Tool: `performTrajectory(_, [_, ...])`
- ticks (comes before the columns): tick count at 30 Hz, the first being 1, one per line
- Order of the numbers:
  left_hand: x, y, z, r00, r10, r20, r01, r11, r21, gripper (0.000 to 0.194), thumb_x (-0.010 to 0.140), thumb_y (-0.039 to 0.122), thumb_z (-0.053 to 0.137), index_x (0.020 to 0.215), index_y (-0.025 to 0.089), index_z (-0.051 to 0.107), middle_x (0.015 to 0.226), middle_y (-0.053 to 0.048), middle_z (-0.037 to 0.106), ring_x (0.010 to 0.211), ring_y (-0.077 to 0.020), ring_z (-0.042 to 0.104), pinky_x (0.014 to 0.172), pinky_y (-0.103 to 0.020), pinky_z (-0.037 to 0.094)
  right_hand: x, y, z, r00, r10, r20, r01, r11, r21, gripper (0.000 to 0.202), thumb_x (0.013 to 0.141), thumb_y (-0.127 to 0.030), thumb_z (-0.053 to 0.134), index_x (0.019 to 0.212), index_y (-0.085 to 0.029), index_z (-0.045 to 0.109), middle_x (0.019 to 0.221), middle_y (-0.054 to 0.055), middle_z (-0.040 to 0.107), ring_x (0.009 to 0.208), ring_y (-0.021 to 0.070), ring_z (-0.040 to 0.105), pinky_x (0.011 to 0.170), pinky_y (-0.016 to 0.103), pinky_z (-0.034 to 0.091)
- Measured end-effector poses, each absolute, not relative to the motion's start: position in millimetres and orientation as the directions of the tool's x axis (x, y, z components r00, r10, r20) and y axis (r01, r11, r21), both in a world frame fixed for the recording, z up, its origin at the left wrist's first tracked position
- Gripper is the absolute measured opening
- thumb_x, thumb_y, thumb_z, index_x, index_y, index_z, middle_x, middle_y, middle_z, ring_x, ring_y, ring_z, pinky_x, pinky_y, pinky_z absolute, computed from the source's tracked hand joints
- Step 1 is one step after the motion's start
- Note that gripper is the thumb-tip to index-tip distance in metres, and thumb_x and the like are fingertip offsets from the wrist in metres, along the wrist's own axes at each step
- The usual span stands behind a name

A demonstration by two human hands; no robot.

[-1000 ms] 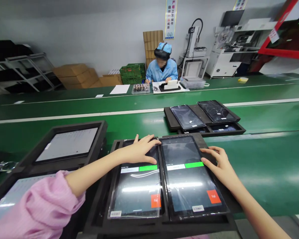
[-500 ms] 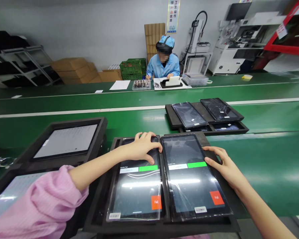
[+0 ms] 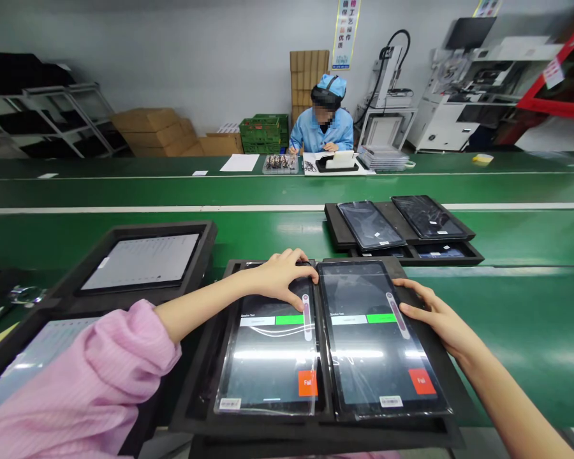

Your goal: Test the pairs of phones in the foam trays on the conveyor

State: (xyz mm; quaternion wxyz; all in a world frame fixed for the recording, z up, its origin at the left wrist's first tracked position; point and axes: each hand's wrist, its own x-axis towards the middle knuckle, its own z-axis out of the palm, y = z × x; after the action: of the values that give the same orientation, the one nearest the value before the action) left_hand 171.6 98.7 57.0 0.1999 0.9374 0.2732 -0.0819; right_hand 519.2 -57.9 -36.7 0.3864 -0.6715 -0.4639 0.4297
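Note:
Two tablets lie side by side in a black foam tray, both screens lit with a green bar, a red Fail box and a slider strip. My left hand reaches over the top of the left tablet, thumb and fingers apart, fingertips at its upper right edge. At the right tablet, my right hand touches the upper right edge with fingers and thumb apart. Clear film covers both screens.
Another foam tray with two lit tablets stands at the left. Stacked trays with dark tablets are beyond the right tablet. Across the green bench sits a person in blue near papers and a parts box.
A slider strip has appeared on each tablet screen. The whole view has shifted slightly, while both hands keep nearly the same places on the tablets.

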Motion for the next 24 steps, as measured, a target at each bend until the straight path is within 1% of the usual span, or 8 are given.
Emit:
performTrajectory(4, [134,120,68,0.834,0.447,-0.322,0.551,-0.702,0.452,0.075,0.087,0.046,0.075,0.153,0.039,0.039,0.154,-0.007,0.045,0.142,-0.0357,0.039,0.121,-0.059,0.016,522,-60,-34,0.18,0.984,0.009,0.608,-0.104,-0.787,0.062,0.083,-0.066,0.061,0.133,-0.029,0.063,0.127,0.014,0.052,0.126,0.038,0.05,0.111,0.059,0.041])
performTrajectory(6, [107,131,72,0.814,0.466,-0.348,0.581,-0.656,0.481,0.086,0.082,0.044,0.075,0.156,0.034,0.033,0.151,-0.007,0.05,0.139,-0.034,0.044,0.122,-0.053,0.02,508,-67,-24,0.115,0.957,0.268,0.804,0.069,-0.591,0.049,0.093,-0.059,0.052,0.129,-0.028,0.067,0.128,0.016,0.051,0.126,0.0406,0.047,0.107,0.066,0.04])
performTrajectory(8, [84,136,72,0.825,0.442,-0.351,0.565,-0.64,0.521,0.091,0.076,0.041,0.075,0.156,0.03,0.034,0.153,-0.008,0.047,0.14,-0.0333,0.044,0.12,-0.046,0.028,483,-75,-8,-0.167,0.906,0.39,0.875,0.318,-0.364,0.04,0.103,-0.051,0.045,0.131,-0.032,0.067,0.137,0.016,0.047,0.129,0.0401,0.044,0.105,0.066,0.04])
performTrajectory(12, [68,130,67,0.852,0.422,-0.31,0.523,-0.665,0.533,0.095,0.07,0.037,0.071,0.157,0.032,0.032,0.159,-0.009,0.037,0.144,-0.0363,0.036,0.119,-0.05,0.028,437,-88,19,-0.672,0.707,0.221,0.686,0.706,-0.177,0.046,0.102,-0.063,0.052,0.142,-0.042,0.059,0.153,0.013,0.039,0.134,0.0415,0.039,0.108,0.072,0.032])
performTrajectory(17, [89,113,64,0.782,0.537,-0.316,0.623,-0.687,0.374,0.1,0.068,0.035,0.077,0.157,0.041,0.03,0.144,-0.009,0.046,0.134,-0.039,0.041,0.115,-0.059,0.024,453,-72,15,-0.581,0.783,0.219,0.722,0.621,-0.306,0.044,0.108,-0.063,0.037,0.112,-0.043,0.076,0.152,0.004,0.043,0.136,0.0391,0.039,0.112,0.075,0.023])
performTrajectory(20, [119,99,61,0.784,0.575,-0.236,0.621,-0.728,0.291,0.093,0.074,0.043,0.081,0.155,0.04,0.036,0.132,-0.009,0.05,0.126,-0.0371,0.047,0.115,-0.058,0.023,480,-51,-9,-0.108,0.927,0.358,0.792,0.298,-0.532,0.051,0.107,-0.062,0.032,0.114,-0.036,0.076,0.141,0.008,0.051,0.134,0.0355,0.043,0.116,0.065,0.03])
performTrajectory(22, [142,90,57,0.828,0.538,-0.16,0.561,-0.779,0.279,0.078,0.083,0.054,0.077,0.151,0.038,0.044,0.131,-0.011,0.051,0.128,-0.0372,0.047,0.116,-0.057,0.024,492,-41,-25,0.161,0.936,0.315,0.725,0.104,-0.68,0.05,0.104,-0.064,0.039,0.125,-0.032,0.071,0.136,0.009,0.052,0.131,0.0332,0.046,0.115,0.057,0.038])
performTrajectory(24, [163,84,53,0.849,0.516,-0.112,0.527,-0.82,0.223,0.06,0.091,0.062,0.066,0.141,0.031,0.056,0.128,-0.014,0.053,0.128,-0.0375,0.048,0.114,-0.058,0.026,498,-36,-36,0.256,0.939,0.229,0.674,-0.004,-0.738,0.049,0.101,-0.063,0.05,0.132,-0.028,0.065,0.138,0.01,0.051,0.129,0.0318,0.049,0.112,0.053,0.043])
